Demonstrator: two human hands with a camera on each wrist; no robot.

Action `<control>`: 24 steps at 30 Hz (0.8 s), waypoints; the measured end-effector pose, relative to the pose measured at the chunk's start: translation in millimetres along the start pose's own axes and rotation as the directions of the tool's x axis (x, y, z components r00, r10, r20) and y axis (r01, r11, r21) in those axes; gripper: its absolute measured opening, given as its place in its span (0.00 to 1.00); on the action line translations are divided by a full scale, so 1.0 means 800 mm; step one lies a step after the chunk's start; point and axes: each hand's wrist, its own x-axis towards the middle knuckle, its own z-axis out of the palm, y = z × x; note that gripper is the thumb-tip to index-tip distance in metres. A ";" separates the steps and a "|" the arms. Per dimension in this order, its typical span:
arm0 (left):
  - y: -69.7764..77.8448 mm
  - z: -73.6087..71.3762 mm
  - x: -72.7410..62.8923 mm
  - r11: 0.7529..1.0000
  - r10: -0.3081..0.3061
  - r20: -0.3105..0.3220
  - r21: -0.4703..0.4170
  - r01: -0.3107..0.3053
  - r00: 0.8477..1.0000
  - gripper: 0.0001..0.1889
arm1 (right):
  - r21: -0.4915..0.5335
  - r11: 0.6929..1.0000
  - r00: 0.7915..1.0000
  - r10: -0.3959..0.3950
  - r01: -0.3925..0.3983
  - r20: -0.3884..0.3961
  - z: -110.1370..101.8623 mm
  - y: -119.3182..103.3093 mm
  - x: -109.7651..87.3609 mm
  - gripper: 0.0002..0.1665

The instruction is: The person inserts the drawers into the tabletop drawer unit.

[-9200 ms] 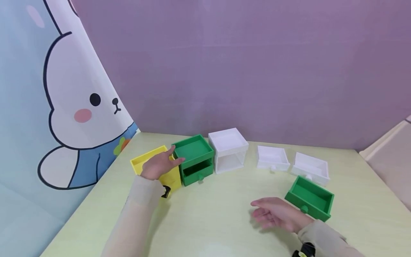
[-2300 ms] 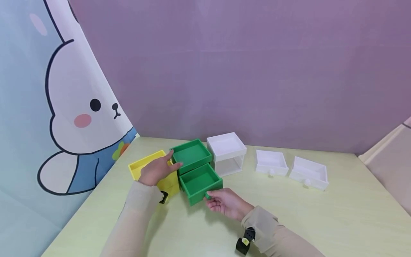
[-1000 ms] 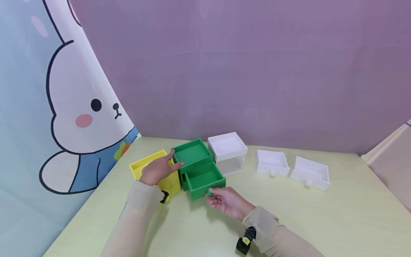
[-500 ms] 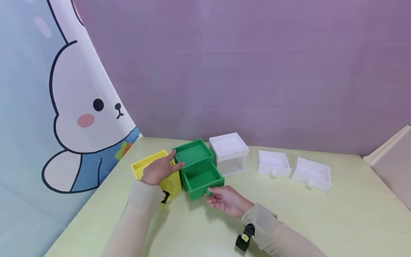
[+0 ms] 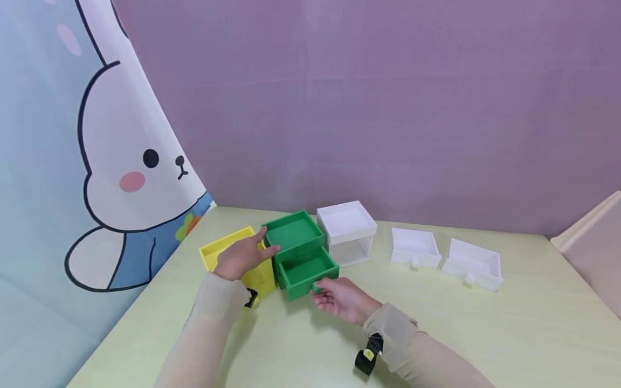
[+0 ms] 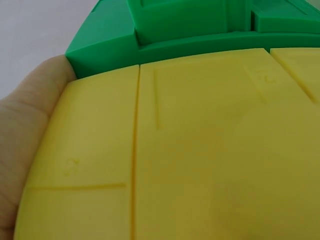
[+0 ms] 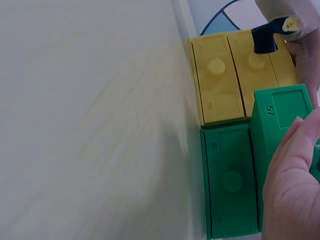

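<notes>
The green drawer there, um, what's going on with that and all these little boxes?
A person's right hand is pinching the knob of the green drawer, which sticks out of the upper opening of the green cabinet. Their left hand lies over the yellow cabinet next to it, reaching the green one's edge. The white cabinet stands open at the front, and two white drawers sit out on the table.

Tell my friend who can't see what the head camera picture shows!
A person's right grip pinches the knob of a green drawer sticking out of a green cabinet. Their left grip lies over a yellow cabinet beside it. A hollow white cabinet and two loose white drawers sit on the table to the right.
</notes>
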 end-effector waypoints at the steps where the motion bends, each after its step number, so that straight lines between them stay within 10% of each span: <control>1: 0.000 0.000 0.000 1.000 -0.002 -0.001 0.001 0.002 1.000 0.41 | -0.001 1.000 1.000 0.000 0.000 -0.008 -0.001 0.000 0.001 0.08; 24: 0.001 -0.001 -0.003 1.000 -0.001 0.002 0.002 0.001 1.000 0.41 | 0.102 0.994 0.990 -0.034 0.049 -0.140 -0.003 0.005 0.002 0.03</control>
